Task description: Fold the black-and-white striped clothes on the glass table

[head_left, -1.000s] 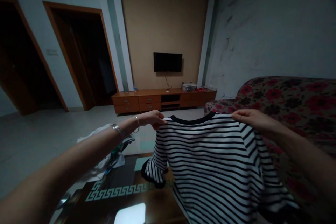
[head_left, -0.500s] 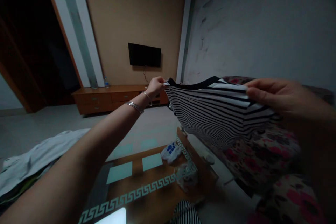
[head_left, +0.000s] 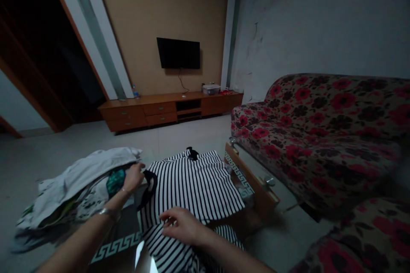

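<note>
- Head view, looking forward and down across a dim living room: a tan feature wall (head_left: 137,17) is seen ahead, with a dark doorway (head_left: 38,51) to its left.
- A red-and-black floral sofa (head_left: 320,136) is placed along the right side, and a second floral seat (head_left: 361,239) is partly seen at the lower right.
- A long wooden TV cabinet (head_left: 169,108) stands against the far wall, below a wall-mounted television (head_left: 178,53). A white plastic box (head_left: 211,89) and a small water bottle (head_left: 136,94) are set on the cabinet.
- A glass-topped wooden surface (head_left: 253,181) is placed just beside the sofa, with a Greek-key border (head_left: 117,246) visible at the near edge.
- A heap of pale clothing (head_left: 73,183) is piled at the left, touching the shirt; whether it rests on the surface or the floor cannot be told.
- A black-and-white striped shirt (head_left: 188,183) is laid spread on the surface, its lower part cut off by the frame. A black-trimmed opening (head_left: 149,190) is turned toward the left hand.
- The left hand (head_left: 134,178) is held curled between the heap and the shirt; whether anything is grasped cannot be told.
- The right hand (head_left: 182,226) is laid open on the shirt, fingers spread, with nothing grasped.
- A metal bangle (head_left: 107,212) is worn on the left wrist.
</note>
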{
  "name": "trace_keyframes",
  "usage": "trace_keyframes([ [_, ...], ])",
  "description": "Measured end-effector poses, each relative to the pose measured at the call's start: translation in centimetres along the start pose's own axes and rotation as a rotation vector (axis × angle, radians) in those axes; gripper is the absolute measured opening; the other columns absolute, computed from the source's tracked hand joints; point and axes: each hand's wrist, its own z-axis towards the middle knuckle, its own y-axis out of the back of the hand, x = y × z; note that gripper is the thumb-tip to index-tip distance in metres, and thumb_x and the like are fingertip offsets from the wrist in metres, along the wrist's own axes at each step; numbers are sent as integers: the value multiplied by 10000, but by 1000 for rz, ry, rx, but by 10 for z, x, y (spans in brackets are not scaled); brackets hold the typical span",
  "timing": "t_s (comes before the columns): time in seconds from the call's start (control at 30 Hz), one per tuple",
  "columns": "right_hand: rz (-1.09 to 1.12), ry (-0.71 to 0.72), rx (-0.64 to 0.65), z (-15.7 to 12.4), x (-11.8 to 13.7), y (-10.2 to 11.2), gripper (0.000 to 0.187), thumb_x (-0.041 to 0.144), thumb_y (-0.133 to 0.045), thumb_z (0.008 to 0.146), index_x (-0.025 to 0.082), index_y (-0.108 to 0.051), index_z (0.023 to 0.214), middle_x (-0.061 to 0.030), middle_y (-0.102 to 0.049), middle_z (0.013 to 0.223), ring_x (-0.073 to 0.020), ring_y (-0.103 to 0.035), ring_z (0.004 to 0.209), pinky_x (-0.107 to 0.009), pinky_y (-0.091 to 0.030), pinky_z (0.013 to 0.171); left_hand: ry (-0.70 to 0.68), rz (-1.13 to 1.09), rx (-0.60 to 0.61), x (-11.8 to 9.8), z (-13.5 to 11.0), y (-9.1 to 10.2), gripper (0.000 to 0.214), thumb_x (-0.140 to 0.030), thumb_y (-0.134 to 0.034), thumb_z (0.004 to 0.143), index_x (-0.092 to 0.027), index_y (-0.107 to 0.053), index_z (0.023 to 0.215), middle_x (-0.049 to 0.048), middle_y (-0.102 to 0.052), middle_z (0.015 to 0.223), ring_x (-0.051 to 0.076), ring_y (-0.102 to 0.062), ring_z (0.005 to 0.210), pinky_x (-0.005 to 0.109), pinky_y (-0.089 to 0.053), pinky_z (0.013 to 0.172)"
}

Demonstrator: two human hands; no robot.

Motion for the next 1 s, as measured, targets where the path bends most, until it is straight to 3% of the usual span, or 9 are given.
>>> trace_keyframes([
  [0.07,-59,-58,-175,-17,-38,8,318,114,-586,731,188,-671,1028,-41,-648,1000,-145,-611,889,-249,-482,769,-51,-8,68,22,-41,-31,314,-83,-460,673,-114,-623,940,112,-651,1039,211,-592,998,331,-446,913],
  [0.13,-128,-120,-392,-42,-76,31,318,85,-504,742,175,-668,999,-60,-635,982,-156,-605,900,-255,-486,762,-190,-44,122,37,-87,-63,298,-177,-481,722,-138,-646,967,122,-630,1123,233,-569,1084,352,-433,963],
  [0.27,-299,-252,-811,-105,-147,79,296,162,-427,787,161,-656,975,-109,-613,976,-196,-603,879,-313,-489,795,-306,-59,94,53,-180,-110,299,-307,-465,811,-204,-665,1008,115,-617,1167,259,-573,1076,400,-478,899],
  [0.33,-359,-316,-881,-131,-171,91,272,233,-448,798,153,-656,953,-118,-612,955,-203,-605,821,-330,-490,779,-305,-56,82,54,-214,-122,288,-354,-478,828,-227,-671,999,104,-627,1156,262,-577,1072,405,-486,875],
  [0.4,-396,-351,-855,-146,-185,95,273,310,-472,806,153,-663,922,-112,-615,910,-202,-599,770,-332,-487,750,-280,-30,63,52,-235,-128,286,-368,-480,841,-237,-671,1007,96,-625,1177,266,-568,1097,421,-474,887],
  [0.67,-469,-308,-709,-149,-182,82,177,343,-539,724,183,-598,676,-69,-591,767,-203,-562,756,-308,-442,711,-328,72,45,55,-254,-122,328,-292,-463,849,-254,-629,1128,75,-576,1287,253,-509,1197,416,-427,945],
  [0.83,-196,-437,-725,-183,-178,71,163,357,-507,686,214,-458,624,22,-493,577,-144,-492,565,-250,-398,562,-238,102,192,70,-276,-103,270,-324,-467,849,-310,-659,1038,43,-629,1182,247,-565,1097,394,-452,847],
  [0.93,37,-486,-687,-203,-174,53,176,342,-519,649,225,-396,604,58,-428,518,-121,-457,504,-225,-376,504,-213,116,345,56,-276,-91,229,-299,-447,859,-275,-675,862,45,-665,976,237,-605,945,391,-440,801],
  [1.0,113,-491,-670,-211,-170,43,195,346,-546,631,223,-397,603,57,-436,520,-123,-477,509,-226,-398,507,-257,107,406,31,-262,-86,246,-243,-415,864,-249,-655,807,48,-654,890,228,-598,890,389,-424,807],
])
